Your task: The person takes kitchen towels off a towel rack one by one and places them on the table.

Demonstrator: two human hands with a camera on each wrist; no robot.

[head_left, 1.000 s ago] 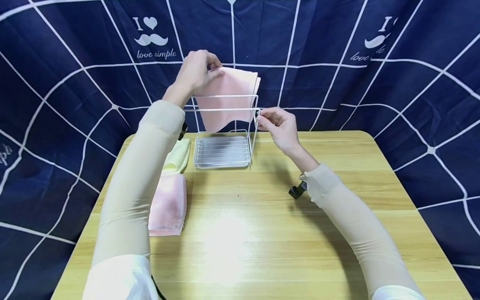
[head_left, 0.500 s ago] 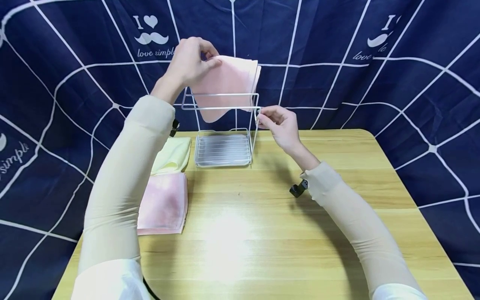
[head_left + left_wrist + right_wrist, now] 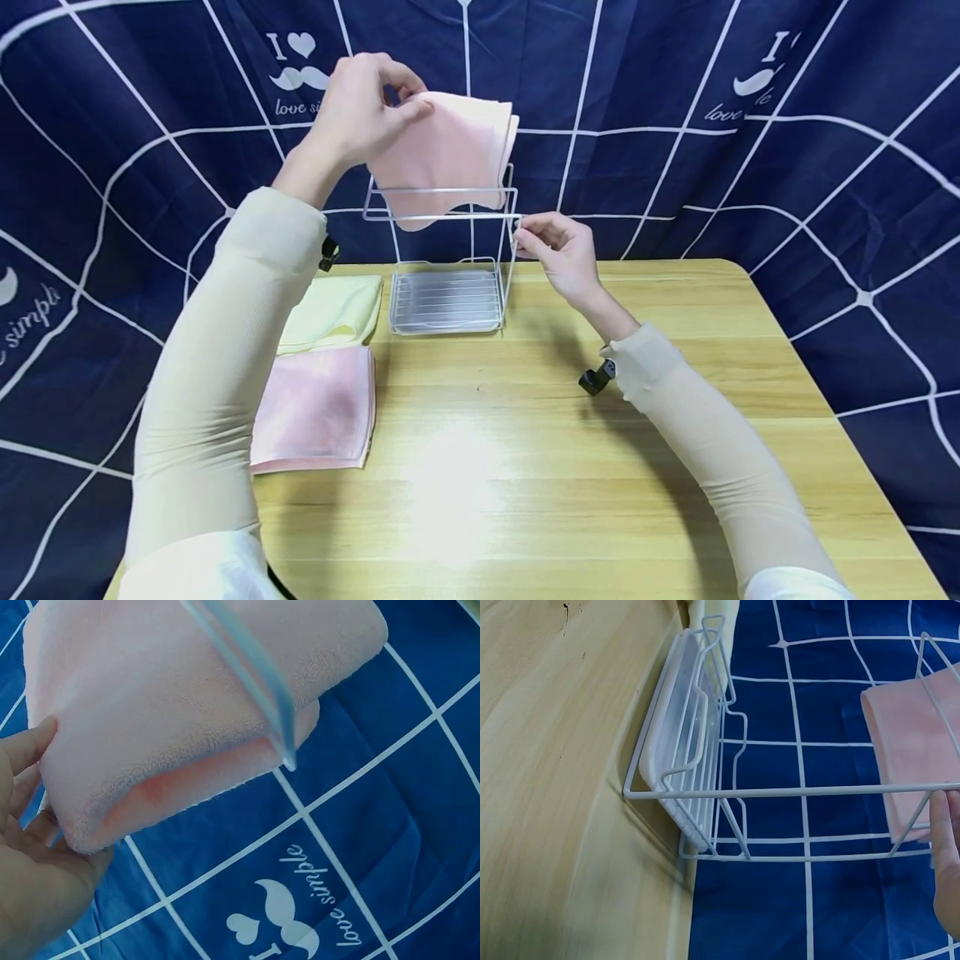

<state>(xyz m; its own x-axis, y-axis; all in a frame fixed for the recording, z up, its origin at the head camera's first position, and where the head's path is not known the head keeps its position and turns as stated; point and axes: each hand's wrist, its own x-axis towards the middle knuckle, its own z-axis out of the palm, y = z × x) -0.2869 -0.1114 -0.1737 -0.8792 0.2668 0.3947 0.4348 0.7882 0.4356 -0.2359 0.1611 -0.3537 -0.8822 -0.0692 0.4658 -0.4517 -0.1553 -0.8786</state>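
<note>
A folded pink towel (image 3: 450,142) hangs from my left hand (image 3: 360,108), which pinches its upper left corner above the white wire rack (image 3: 435,217). Its lower part shows behind the rack's top bars. In the left wrist view the thumb and fingers grip one end of the towel (image 3: 150,697), with its fold gaping a little. My right hand (image 3: 562,254) pinches the rack at its upper right corner. Seen from the right wrist, fingers (image 3: 946,840) touch a long side wire, and the towel (image 3: 904,742) is partly behind the wires.
A pale tray (image 3: 446,302) sits in the rack's base. To the left, a folded yellow towel (image 3: 337,308) and another folded pink towel (image 3: 318,408) lie on the wooden table (image 3: 525,467). A dark blue cloth (image 3: 637,67) with white lines hangs behind.
My left hand has risen and shifted left, lifting the pink towel higher, so less of it hangs below the top bars. The right hand has barely moved on the rack.
</note>
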